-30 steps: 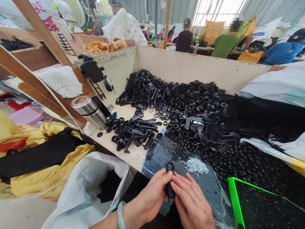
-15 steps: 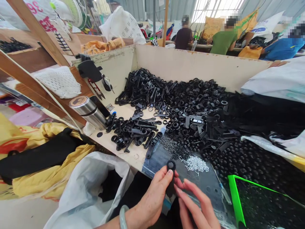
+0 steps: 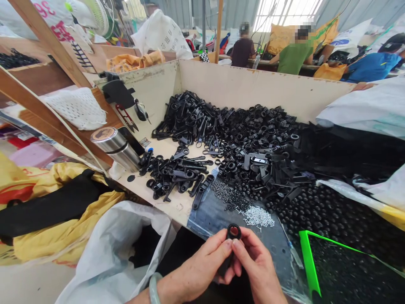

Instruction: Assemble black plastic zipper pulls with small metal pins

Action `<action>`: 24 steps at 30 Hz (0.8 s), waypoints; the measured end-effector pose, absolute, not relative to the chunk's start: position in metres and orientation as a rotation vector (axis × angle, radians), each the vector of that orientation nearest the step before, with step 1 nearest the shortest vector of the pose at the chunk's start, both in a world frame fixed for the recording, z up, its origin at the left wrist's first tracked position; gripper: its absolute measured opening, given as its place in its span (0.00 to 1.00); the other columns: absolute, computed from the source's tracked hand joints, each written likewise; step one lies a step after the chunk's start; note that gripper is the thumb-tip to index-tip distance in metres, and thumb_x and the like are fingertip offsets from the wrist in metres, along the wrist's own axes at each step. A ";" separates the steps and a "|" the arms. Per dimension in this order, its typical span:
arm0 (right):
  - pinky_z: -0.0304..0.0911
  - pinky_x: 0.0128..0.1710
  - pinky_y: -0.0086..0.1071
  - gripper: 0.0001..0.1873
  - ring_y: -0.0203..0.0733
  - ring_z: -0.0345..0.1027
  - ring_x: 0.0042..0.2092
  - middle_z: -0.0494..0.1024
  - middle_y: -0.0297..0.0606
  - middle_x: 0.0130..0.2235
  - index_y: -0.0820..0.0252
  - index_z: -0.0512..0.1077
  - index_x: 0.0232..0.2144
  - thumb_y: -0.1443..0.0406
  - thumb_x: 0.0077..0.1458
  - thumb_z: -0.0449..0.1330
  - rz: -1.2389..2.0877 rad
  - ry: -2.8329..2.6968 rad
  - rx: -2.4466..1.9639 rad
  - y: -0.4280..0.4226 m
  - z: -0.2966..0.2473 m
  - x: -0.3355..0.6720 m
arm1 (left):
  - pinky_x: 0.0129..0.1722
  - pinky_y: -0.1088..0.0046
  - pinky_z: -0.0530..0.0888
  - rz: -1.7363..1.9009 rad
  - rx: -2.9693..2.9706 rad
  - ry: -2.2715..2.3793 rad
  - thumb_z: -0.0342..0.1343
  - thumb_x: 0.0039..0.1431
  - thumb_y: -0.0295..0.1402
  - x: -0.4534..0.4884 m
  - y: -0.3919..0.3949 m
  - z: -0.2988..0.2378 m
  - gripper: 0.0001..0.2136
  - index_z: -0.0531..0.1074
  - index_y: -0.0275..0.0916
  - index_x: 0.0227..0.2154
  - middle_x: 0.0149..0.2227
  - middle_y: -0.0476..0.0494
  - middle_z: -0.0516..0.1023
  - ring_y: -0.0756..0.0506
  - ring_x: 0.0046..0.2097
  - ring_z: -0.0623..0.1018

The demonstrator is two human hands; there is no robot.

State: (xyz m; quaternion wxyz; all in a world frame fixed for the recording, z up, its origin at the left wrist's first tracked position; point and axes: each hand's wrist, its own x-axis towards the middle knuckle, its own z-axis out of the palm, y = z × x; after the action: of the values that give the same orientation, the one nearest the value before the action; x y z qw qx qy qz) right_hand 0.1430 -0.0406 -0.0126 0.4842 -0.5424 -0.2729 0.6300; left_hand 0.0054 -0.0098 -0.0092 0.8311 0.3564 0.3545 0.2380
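My left hand (image 3: 198, 270) and my right hand (image 3: 257, 268) meet at the bottom centre, both pinched on one small black plastic part (image 3: 233, 233) with a ring-shaped end pointing up. A pale green bangle (image 3: 153, 288) circles my left wrist. Just beyond the hands lie a small heap of white pins (image 3: 257, 216) and a heap of tiny dark pieces (image 3: 229, 196) on a blue-grey sheet (image 3: 209, 215). Further out, black lever-shaped parts (image 3: 177, 173) and black rings (image 3: 253, 139) are piled on the bench.
A steel flask (image 3: 115, 147) lies at the bench's left edge. A green-rimmed tray (image 3: 308, 261) sits at the lower right, a white bag (image 3: 110, 249) hangs open at the lower left. Beige walls (image 3: 253, 86) enclose the bench. Three people sit at a far table.
My hands have closed together lower in view; the right fingers, spread half a second ago, now pinch the black part, whose ring end has turned toward the camera.
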 end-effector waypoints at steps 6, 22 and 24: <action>0.58 0.13 0.23 0.27 0.28 0.61 0.14 0.76 0.32 0.27 0.58 0.75 0.43 0.45 0.51 0.69 1.400 -0.695 -1.442 -0.050 -0.010 0.138 | 0.30 0.77 0.69 0.349 0.862 0.558 0.52 0.69 0.47 -0.011 -0.002 -0.008 0.22 0.66 0.40 0.58 0.31 0.49 0.74 0.52 0.28 0.72; 0.62 0.19 0.23 0.32 0.34 0.71 0.21 0.77 0.36 0.28 0.61 0.71 0.54 0.46 0.57 0.65 1.728 -0.927 -1.271 -0.044 -0.016 0.151 | 0.29 0.79 0.69 0.196 1.221 0.669 0.53 0.68 0.40 -0.019 0.002 0.012 0.14 0.67 0.41 0.52 0.35 0.49 0.72 0.53 0.30 0.70; 0.61 0.17 0.22 0.32 0.31 0.66 0.19 0.76 0.34 0.28 0.61 0.72 0.54 0.45 0.57 0.65 1.716 -0.922 -1.283 -0.045 -0.014 0.149 | 0.29 0.77 0.71 0.221 1.189 0.678 0.53 0.67 0.39 -0.021 -0.001 0.012 0.16 0.67 0.41 0.55 0.35 0.48 0.74 0.52 0.29 0.72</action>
State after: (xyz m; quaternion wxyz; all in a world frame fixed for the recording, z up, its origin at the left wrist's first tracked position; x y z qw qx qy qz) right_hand 0.1494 -0.0450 -0.0142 0.3937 -0.5056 -0.3636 0.6762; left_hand -0.0208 -0.0006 0.0118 0.7692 0.5480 0.3125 0.1017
